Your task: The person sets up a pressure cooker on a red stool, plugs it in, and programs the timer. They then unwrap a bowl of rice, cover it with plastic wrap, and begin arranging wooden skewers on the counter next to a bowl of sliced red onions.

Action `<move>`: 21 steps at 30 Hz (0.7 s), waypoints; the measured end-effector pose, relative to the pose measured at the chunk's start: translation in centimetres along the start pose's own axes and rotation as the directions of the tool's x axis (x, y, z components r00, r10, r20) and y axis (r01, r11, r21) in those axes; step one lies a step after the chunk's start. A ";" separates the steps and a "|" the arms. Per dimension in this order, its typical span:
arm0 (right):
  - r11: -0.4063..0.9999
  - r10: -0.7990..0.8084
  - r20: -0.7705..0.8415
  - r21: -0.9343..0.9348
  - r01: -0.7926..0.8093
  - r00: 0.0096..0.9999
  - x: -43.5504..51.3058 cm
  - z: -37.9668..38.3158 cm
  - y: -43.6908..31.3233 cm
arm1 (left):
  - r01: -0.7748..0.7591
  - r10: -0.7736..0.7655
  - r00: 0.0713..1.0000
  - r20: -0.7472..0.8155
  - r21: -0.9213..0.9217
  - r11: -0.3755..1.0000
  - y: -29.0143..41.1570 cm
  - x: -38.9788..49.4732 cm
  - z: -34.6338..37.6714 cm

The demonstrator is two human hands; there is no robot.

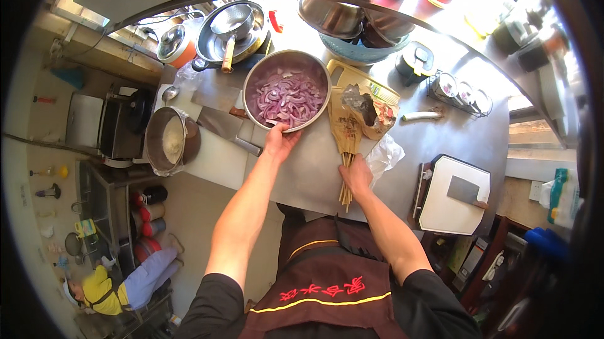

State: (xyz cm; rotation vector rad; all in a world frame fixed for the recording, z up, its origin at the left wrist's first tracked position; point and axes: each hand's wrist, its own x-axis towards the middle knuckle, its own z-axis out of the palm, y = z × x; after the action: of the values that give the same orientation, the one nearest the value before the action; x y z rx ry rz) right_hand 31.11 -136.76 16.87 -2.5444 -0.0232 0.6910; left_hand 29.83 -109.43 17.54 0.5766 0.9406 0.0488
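A stainless steel bowl holds sliced red onions. My left hand grips its near rim, thumb over the edge. My right hand is closed around thin wooden sticks that stick out of a brown paper sleeve. Just behind that hand lie a crumpled paper bag and a clear plastic bag. Left of the bowl, a cleaver rests on a white cutting board. A second cleaver, with a wooden handle, is partly hidden by the bowl.
A plastic-lined pot of pale powder stands at the left edge. Pans, a blue basket of steel bowls and a yellow grater tray line the back. Rightward are a scallion stalk and another board. A person works at left.
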 end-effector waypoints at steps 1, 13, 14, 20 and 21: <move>1.000 0.001 0.012 -0.004 -0.001 1.000 -0.1 -0.2 -0.1 | -0.009 0.009 1.000 -0.027 0.020 1.000 0.2 -0.4 0.3; 0.663 -0.744 -0.208 -0.111 0.740 0.635 8.5 -16.4 -4.4 | -0.101 0.099 0.994 -0.048 -0.060 0.993 -2.4 -16.0 -7.1; 0.648 -0.761 -0.077 -0.131 0.750 0.644 9.6 -16.5 -5.5 | -0.129 0.124 0.989 -0.080 -0.055 0.990 -3.0 -17.7 -8.1; 0.479 -0.820 0.227 -0.231 0.847 0.526 12.6 -12.0 -8.4 | -0.224 0.194 0.953 -0.235 -0.110 0.968 -7.5 -25.2 -12.9; 0.468 -0.812 0.243 -0.274 0.841 0.531 12.9 -10.9 -8.5 | -0.235 0.193 0.939 -0.284 -0.122 0.964 -8.5 -26.2 -13.4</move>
State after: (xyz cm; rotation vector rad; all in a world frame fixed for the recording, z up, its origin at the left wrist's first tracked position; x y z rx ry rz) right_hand 48.53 -132.53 22.92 -2.3664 -1.4651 0.3751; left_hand 2.00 -118.11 26.95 0.5348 1.1235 0.4028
